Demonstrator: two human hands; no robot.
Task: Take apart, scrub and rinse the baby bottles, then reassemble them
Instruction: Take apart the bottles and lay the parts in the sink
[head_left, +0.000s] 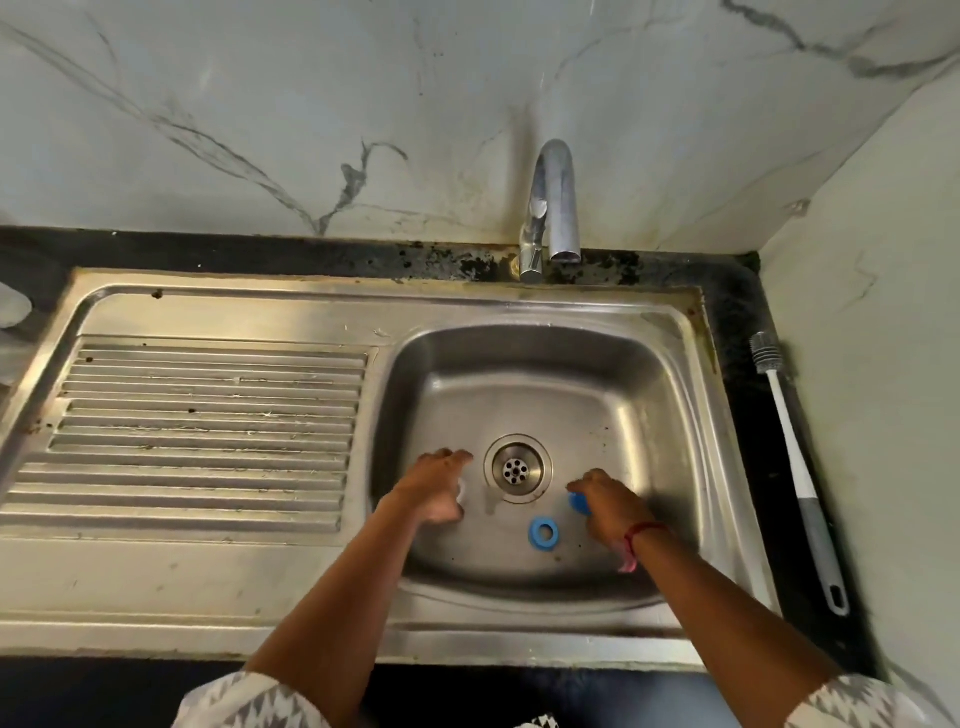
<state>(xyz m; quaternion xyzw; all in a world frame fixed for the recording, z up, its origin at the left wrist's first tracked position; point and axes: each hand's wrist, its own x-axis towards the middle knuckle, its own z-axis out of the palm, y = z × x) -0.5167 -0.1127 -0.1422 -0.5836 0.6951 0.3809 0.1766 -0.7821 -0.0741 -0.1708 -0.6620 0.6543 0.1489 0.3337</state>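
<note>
Two blue parts are off: a ring (544, 532), and a piece (577, 503) our right hand (608, 501) grips. Whether our left hand (434, 486) holds anything, we cannot tell; scrubbing looks undone.

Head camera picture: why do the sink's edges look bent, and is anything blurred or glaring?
Head view: the wide lens bows the sink rim and counter edge; the left hand and the right hand, which holds a blue piece, are slightly motion-smeared, so the white bit by the left is unclear; soft sheen on the tap and basin, only faint shadows.
</note>
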